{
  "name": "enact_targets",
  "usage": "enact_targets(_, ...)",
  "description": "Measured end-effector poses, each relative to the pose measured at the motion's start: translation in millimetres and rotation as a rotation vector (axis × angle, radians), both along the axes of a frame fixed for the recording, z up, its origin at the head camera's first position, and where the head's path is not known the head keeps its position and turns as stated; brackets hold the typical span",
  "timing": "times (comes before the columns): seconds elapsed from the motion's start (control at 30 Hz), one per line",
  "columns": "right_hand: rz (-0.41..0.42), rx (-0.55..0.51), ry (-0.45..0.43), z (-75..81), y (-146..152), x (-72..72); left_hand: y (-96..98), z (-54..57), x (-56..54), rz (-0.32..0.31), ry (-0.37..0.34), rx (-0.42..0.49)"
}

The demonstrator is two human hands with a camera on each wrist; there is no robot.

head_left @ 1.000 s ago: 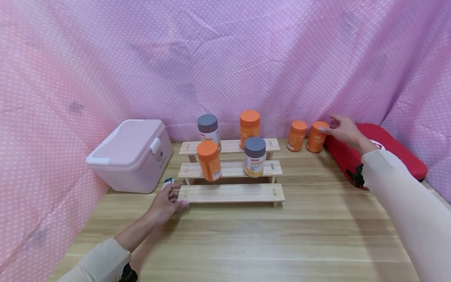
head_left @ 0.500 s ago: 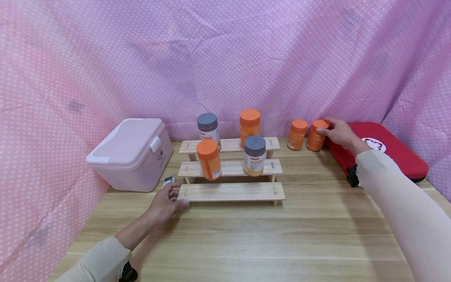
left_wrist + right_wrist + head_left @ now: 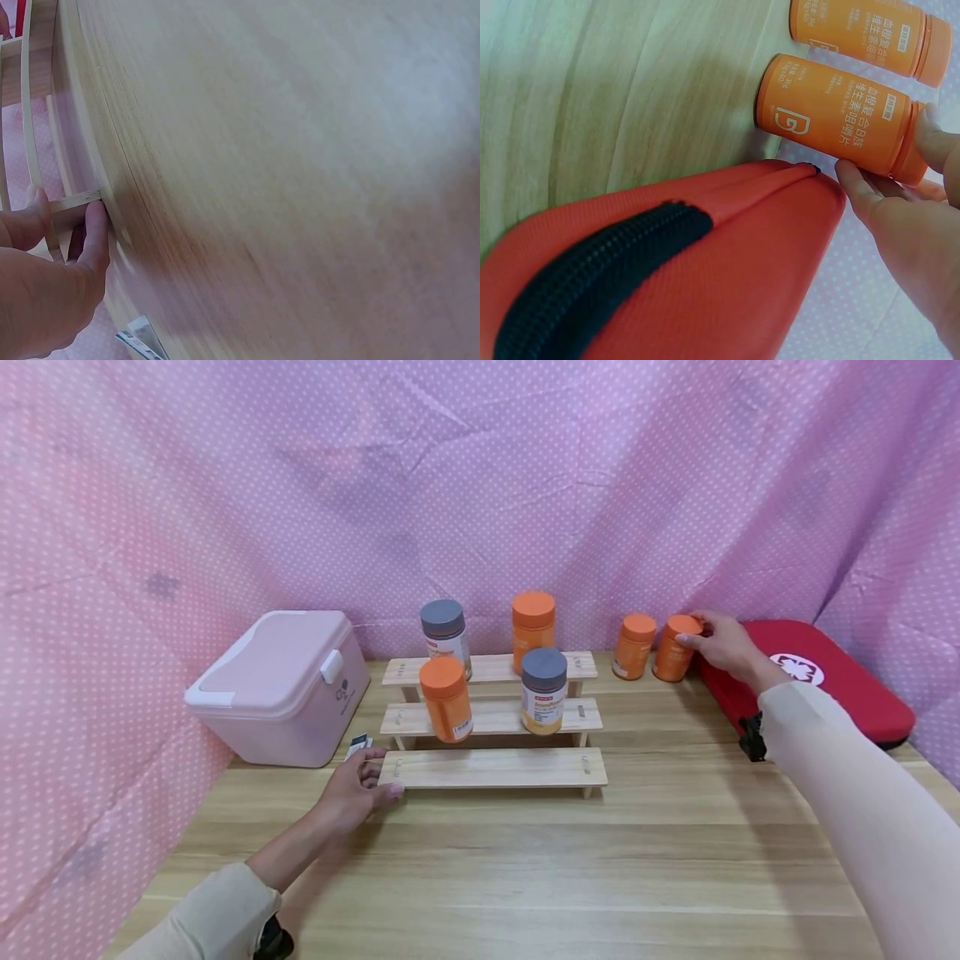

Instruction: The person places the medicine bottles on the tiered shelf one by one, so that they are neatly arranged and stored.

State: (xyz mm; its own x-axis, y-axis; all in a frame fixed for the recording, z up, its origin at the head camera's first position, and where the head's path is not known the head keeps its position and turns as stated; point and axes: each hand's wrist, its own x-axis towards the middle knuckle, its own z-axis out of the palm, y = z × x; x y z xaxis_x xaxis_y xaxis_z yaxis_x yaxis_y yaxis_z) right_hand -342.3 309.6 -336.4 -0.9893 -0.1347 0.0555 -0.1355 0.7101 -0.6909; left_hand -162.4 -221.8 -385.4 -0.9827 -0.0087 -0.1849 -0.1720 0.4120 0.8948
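At the left end of a three-tier wooden shelf (image 3: 491, 768), my left hand (image 3: 350, 795) holds the lowest step. Thumb and fingers pinch its end and leg in the left wrist view. My right hand (image 3: 726, 647) grips the rightmost orange pill bottle (image 3: 832, 112) around its cap, and the bottle stands upright on the table. Another orange bottle (image 3: 633, 647) is just left of it. A grey-capped bottle (image 3: 444, 635) and an orange bottle (image 3: 533, 631) stand on the top step. The middle step bears an orange bottle (image 3: 447, 702) and a grey-capped one (image 3: 543, 693).
A pale pink lidded box (image 3: 277, 693) sits at the left. Beside the right hand lies a red zipped case (image 3: 840, 685) with a white emblem. A small printed packet (image 3: 358, 745) lies near the left hand. A pink dotted curtain (image 3: 480, 485) hangs behind the table (image 3: 510, 877).
My right hand has moved slightly left and down, and its fingers have closed around the cap of the rightmost orange bottle. The left hand keeps its place on the shelf.
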Motion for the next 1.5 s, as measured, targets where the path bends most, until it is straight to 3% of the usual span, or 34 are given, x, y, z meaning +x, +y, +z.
enact_targets(0.13, -0.009, 0.016, 0.018, 0.2, 2.1, 4.6, -0.2, -0.9, 0.6, -0.002, -0.001, 0.002)
enact_targets(0.33, 0.004, 0.053, 0.126, 5.9, 7.3, 20.7, -1.6, -1.9, -0.6, 0.004, -0.006, -0.033)
enact_targets(0.63, 0.034, 0.031, 0.249, 24.7, 4.6, 67.5, -2.2, -1.4, 0.0, 0.005, -0.002, -0.061)
enact_targets(0.8, 0.078, 0.001, 0.318, 27.7, -2.0, 91.1, -2.7, -0.7, -0.9, 0.008, -0.002, -0.057)
enact_targets(1.1, 0.139, -0.082, 0.322, 30.1, -14.2, 122.6, -1.7, -1.0, 1.0, -0.005, 0.007, -0.037)
enact_targets(1.33, 0.279, -0.096, 0.359, 36.8, -27.4, 139.2, -1.6, -1.4, -0.5, 0.001, 0.003, -0.038)
enact_targets(1.5, 0.336, -0.11, 0.349, 41.0, -39.0, 150.9, -1.5, -1.7, -1.5, 0.003, 0.003, -0.047)
